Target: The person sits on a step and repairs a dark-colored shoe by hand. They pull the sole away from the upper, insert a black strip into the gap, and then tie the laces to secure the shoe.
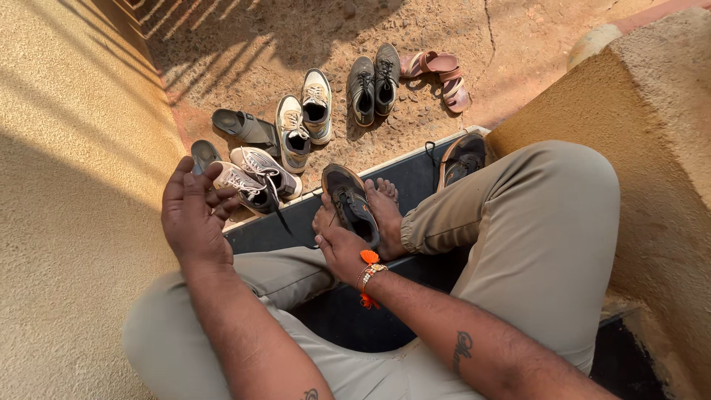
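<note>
I sit on a step with both knees bent, wearing khaki trousers. My right hand [337,243], with an orange bead bracelet at the wrist, grips the heel end of a dark grey lace-up shoe [349,201] on the black step [406,178]. A bare foot [385,211] rests right beside that shoe, touching it. The matching dark shoe [461,159] with an orange sole edge lies further right on the step. My left hand [194,215] is raised to the left with fingers loosely curled and holds nothing.
On the sandy ground beyond lie a grey-white sneaker pair [255,178], beige sneakers [304,118], dark sneakers [372,81], pink sandals [442,74] and grey slides [244,127]. Rough plaster walls [67,185] flank both sides.
</note>
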